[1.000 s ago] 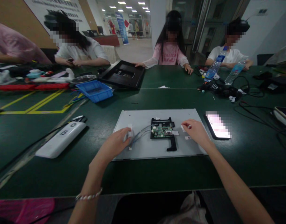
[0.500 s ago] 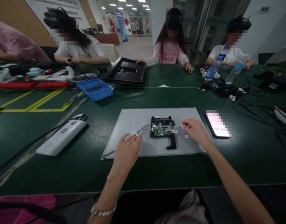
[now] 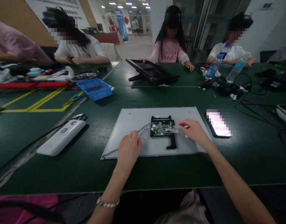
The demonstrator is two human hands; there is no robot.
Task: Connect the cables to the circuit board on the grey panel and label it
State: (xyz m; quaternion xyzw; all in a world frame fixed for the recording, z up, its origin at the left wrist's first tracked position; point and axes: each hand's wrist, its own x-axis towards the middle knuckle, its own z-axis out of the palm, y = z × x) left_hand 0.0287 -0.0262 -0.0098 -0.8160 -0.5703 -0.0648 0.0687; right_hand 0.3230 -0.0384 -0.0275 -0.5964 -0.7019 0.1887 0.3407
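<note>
A grey metal panel [image 3: 135,115] lies flat in front of me. On its middle sits a black bracket [image 3: 172,141] around a green circuit board [image 3: 159,130], with a white tab [image 3: 175,131] at the board's right edge. Thin grey cables [image 3: 145,127] run from the board toward the panel's left side. My left hand [image 3: 130,144] rests over these cables, fingers curled together; what is under the fingertips is hidden. To the right of the board, my right hand [image 3: 191,129] hovers over the panel in a pinch, and anything between its fingertips is too small to name.
A lit phone [image 3: 218,123] lies right of the panel, a white power bank [image 3: 62,137] to the left. Farther back are a blue basket [image 3: 95,90], a black frame [image 3: 154,71] touched by a person's hand, and two bottles [image 3: 217,62]. Several people sit opposite.
My left hand has closed up and shifted slightly over the cables. My right hand has moved a little left. Across the table, the black frame has been turned and moved right.
</note>
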